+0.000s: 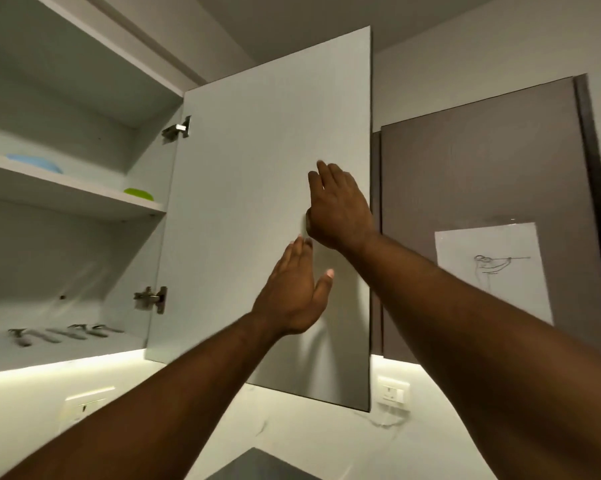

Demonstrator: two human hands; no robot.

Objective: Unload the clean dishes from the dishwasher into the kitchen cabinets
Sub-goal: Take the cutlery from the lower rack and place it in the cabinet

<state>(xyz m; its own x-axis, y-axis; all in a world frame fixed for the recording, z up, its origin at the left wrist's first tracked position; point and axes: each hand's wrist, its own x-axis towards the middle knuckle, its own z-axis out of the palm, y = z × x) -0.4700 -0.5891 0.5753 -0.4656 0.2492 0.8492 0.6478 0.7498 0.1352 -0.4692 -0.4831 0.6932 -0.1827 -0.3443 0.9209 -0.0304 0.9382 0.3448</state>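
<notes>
Cabinet door point(268, 202) open. R hand point(337, 209) flat on inner face, fingers straight; L hand point(292, 292) just below, also open, contact unclear. Blue dish point(35, 162), green dish point(139, 194) on mid shelf; utensils point(60, 334) on bottom shelf.

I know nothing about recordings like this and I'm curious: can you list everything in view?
Door: one, pale grey, swung open on the cabinet.
Hinges: two, metal, on the door's left edge.
Shelf: one, white, midway up the cabinet.
Blue dish: one, blue, on the shelf, far left.
Green dish: one, green, at the shelf's right end.
Utensils: several, metal, blurred, on the cabinet floor.
Panel: one, brown, right of the door.
Drawing: one, white paper, on the panel.
Sockets: two, white, on the wall below.
Left hand: one, fingers straight, at the door.
Right hand: one, flat on the door, above the left.
</notes>
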